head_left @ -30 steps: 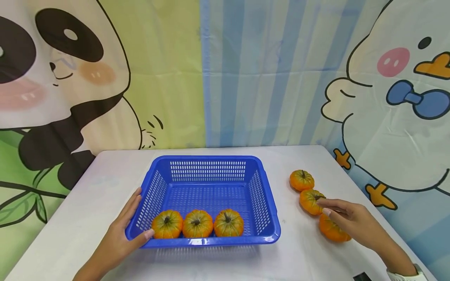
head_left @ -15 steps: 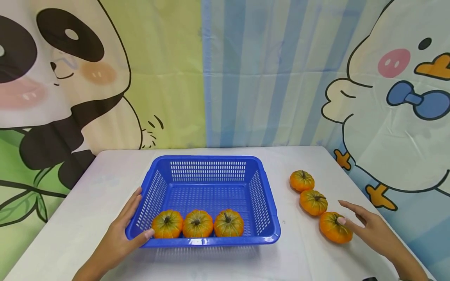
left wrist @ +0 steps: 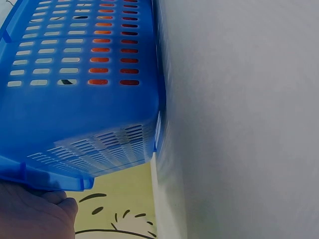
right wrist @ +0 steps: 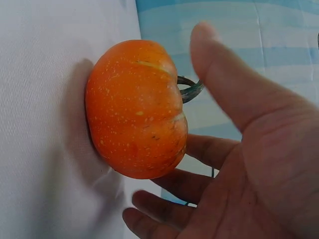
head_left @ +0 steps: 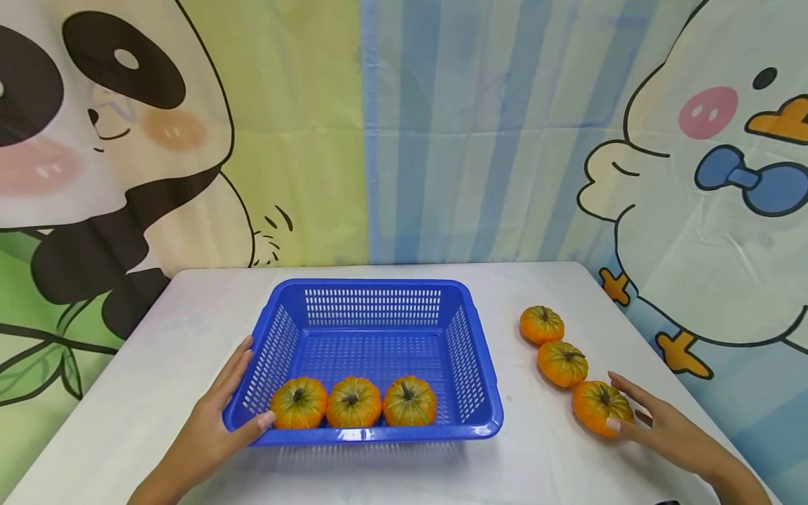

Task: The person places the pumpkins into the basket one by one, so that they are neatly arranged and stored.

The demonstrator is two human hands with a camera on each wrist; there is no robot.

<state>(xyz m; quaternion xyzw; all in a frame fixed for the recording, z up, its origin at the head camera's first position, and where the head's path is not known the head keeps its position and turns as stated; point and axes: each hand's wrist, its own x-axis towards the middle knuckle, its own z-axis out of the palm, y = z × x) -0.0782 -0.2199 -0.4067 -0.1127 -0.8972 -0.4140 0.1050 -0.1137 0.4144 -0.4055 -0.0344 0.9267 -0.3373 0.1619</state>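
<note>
My left hand holds the near left corner of a blue plastic basket, its thumb over the rim and its fingers along the outer side. The left wrist view shows the slotted basket wall with the hand's knuckles under the rim. Three small orange pumpkins sit in a row along the basket's near side. On the right, my right hand is spread beside the nearest loose pumpkin. In the right wrist view the thumb stands apart near the curved stem, and fingers reach behind the pumpkin.
Two more pumpkins, one in the middle and one at the back, continue the slanting line right of the basket. A white cloth covers the table. Behind it hangs a curtain with a cartoon panda and a white bird.
My right hand has drawn back from over the middle and nearest loose pumpkins to the near right side of the nearest one. The left hand and the basket have stayed in place.
</note>
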